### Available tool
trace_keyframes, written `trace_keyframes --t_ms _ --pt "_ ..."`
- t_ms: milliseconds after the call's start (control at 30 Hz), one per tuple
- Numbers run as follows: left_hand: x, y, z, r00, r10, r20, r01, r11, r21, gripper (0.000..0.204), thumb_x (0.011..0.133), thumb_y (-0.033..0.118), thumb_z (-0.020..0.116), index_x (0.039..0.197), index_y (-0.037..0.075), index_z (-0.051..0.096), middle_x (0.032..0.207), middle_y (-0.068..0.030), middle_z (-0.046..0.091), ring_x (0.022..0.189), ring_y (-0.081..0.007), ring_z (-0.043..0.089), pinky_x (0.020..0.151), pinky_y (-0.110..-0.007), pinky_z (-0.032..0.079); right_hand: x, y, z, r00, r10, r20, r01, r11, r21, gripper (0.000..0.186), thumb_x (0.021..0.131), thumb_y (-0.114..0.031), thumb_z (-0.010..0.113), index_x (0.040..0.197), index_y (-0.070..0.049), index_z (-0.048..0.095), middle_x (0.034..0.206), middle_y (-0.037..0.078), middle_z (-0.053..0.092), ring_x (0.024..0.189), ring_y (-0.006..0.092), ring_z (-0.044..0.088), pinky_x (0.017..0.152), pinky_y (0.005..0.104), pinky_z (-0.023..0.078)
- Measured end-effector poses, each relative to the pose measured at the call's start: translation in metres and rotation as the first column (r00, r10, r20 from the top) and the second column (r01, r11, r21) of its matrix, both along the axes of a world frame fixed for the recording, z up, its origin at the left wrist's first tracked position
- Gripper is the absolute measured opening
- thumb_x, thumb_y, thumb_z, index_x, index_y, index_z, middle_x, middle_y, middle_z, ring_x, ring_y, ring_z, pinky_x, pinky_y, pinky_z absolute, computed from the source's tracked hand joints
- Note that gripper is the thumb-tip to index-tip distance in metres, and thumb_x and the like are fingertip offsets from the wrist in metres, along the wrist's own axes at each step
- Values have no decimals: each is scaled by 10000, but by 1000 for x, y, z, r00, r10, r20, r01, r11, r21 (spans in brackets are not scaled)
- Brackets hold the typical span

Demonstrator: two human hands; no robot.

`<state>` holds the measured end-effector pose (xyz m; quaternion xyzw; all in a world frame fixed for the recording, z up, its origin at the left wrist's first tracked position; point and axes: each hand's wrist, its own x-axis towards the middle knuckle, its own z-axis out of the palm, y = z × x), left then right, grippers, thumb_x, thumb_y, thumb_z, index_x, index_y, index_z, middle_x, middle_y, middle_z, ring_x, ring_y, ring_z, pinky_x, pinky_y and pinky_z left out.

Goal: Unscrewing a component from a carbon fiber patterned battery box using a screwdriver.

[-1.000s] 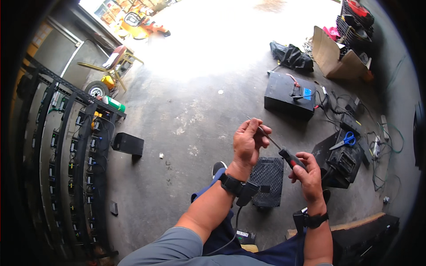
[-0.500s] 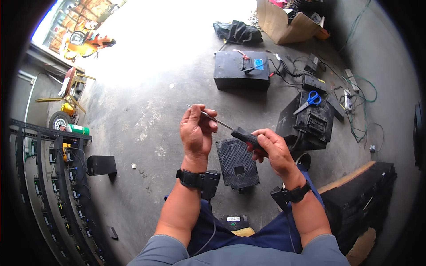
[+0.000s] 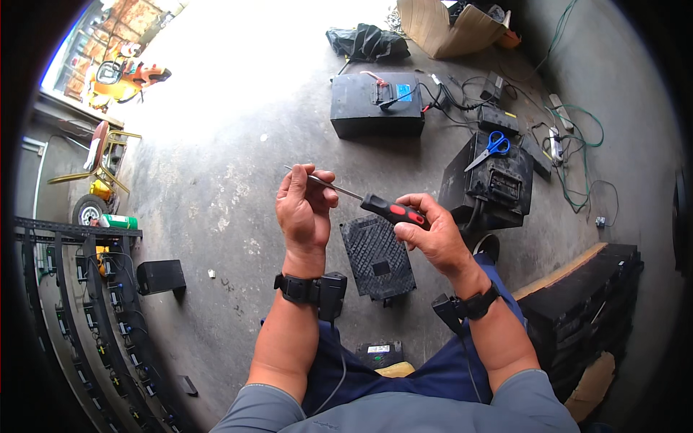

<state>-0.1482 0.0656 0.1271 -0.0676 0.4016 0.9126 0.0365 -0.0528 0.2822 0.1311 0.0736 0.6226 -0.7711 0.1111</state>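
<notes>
A screwdriver (image 3: 386, 208) with a black and red handle is held level across my front, above the floor. My right hand (image 3: 437, 234) grips the end of its handle between thumb and fingers. With thumb and fingertips my left hand (image 3: 304, 209) pinches the thin metal shaft close to its tip, which pokes out at the left. Below the tool lies a black textured plastic cover (image 3: 377, 257). Right of my right hand stands a scuffed black battery case (image 3: 495, 184), with blue-handled scissors (image 3: 493, 149) lying on top.
A black box (image 3: 376, 105) with cables sits farther off, near a cardboard box (image 3: 453, 29) and a black bag (image 3: 367, 43). Power strips (image 3: 556, 144) and cords lie along the right wall. At left are a metal rack (image 3: 86, 234) and a small black box (image 3: 160, 277).
The view has shifted slightly, so the surroundings sit a little farther left and higher. My right hand has turned on the handle, showing more of its red part; my left still pinches the shaft.
</notes>
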Motion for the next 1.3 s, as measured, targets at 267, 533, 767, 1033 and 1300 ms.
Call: trace_keyframes --t_ms 267,533,767,1033,1300 --pt "1 1 2 1000 -5 10 5 1000 21 241 1059 273 563 1055 49 655 881 -161 742 615 -208 678 545 -310 537 -1 7 -3 997 27 65 -20 993 -113 345 990 -222 656 1255 -20 564 944 50 663 769 113 660 628 248 505" --pt "1 1 3 999 -42 -4 42 999 10 242 1046 294 584 1058 69 674 899 -144 734 653 -220 671 572 -307 516 -1 10 4 989 13 145 8 990 -141 292 994 -208 650 1220 -32 595 979 38 642 747 96 635 627 258 504" --pt "0 0 1 999 -43 -1 43 999 4 227 1045 282 586 1063 76 679 903 -140 740 666 -226 679 585 -314 525 0 2 4 998 -52 -31 53 998 23 302 969 -174 681 1214 -23 591 983 51 633 756 99 631 631 241 498" --pt "3 2 1 1000 -17 12 17 1000 -10 238 1044 292 588 1051 69 672 900 -140 739 669 -229 684 597 -326 533 2 4 0 998 0 -59 3 999 48 321 1007 -243 640 1238 -28 584 961 27 645 747 92 625 649 241 496" --pt "3 4 3 1000 -14 10 14 1000 0 248 1051 283 576 1052 50 661 890 -145 736 659 -222 685 591 -327 549 2 10 5 999 8 47 -4 997 -73 360 972 -206 669 1261 -22 559 943 48 653 769 97 637 647 236 499"
